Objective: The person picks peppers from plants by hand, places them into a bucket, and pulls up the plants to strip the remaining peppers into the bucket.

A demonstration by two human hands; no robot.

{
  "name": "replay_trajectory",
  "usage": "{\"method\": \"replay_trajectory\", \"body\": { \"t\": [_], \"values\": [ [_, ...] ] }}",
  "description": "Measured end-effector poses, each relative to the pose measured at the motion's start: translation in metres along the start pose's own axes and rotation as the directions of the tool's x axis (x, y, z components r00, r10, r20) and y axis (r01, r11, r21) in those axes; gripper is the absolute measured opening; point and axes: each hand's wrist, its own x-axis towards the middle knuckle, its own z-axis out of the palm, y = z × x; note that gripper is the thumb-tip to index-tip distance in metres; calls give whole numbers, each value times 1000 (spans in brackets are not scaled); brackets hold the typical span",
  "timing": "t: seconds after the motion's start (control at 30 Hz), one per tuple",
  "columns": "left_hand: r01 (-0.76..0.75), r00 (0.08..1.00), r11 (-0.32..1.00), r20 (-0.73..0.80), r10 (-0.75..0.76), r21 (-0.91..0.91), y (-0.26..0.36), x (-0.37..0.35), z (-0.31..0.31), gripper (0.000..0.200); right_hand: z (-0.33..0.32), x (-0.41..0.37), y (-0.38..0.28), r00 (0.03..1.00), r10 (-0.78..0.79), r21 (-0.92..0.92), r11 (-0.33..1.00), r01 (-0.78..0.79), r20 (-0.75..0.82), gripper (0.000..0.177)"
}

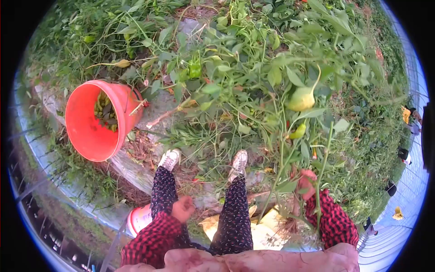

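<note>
The right hand point(307, 183) is among upright stems point(324, 167) at the right knee side; its grip looks curled, but I cannot tell if it closes on a stem. The left hand point(182, 209) is clenched beside the trouser leg point(164, 190), with nothing visible in it. 2 peppers, a large pale green pepper point(301, 99) and a smaller green pepper point(298, 132), hang above the right hand. A sharp tug could snap the stems or shake both peppers loose, as the foliage point(226, 86) is tangled. Trailing stalks could catch the shoes point(169, 159). The red bucket point(97, 156), with green produce point(105, 110) inside, could spill if knocked.
</note>
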Motion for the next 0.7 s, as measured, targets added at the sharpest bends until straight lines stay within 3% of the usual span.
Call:
{"method": "replay_trajectory", "body": {
  "t": [0.07,0.1,0.17,0.2,0.27,0.33,0.37,0.43,0.53,0.6,0.7],
  "values": [
    [-237,951,937,-134,278,258,42,21,-5,25,-20,-36,43,970,-225,79,969,233,-95,29],
    [-323,907,898,-173,383,297,65,33,-5,27,-6,-48,40,970,-221,84,970,229,-97,29],
    [-480,794,791,-195,575,379,114,58,-2,33,56,-84,25,968,102,178,982,-62,-230,40],
    [-553,726,722,-184,662,416,138,71,2,36,63,-93,28,967,108,187,980,-66,-229,40],
    [-571,781,806,-201,591,156,175,95,17,37,68,-111,40,939,250,378,914,-148,-236,44],
    [-553,831,801,-221,510,-228,189,121,38,35,68,-125,51,924,251,434,894,-107,-288,44],
    [-551,833,804,-214,510,-225,190,134,44,35,67,-132,53,933,283,490,859,-144,-222,44],
    [-462,876,832,-308,372,-309,190,162,59,29,47,-142,68,936,340,546,803,-241,-88,44],
    [-463,873,860,-281,399,-217,200,186,75,26,32,-150,78,937,342,509,821,-259,-75,45],
    [-460,887,813,-233,400,-356,215,189,90,26,13,-148,95,947,320,575,781,-243,-34,44],
    [-523,852,759,-218,476,-387,240,192,105,31,-21,-144,118,935,355,565,771,-294,1,38]
  ]
}}
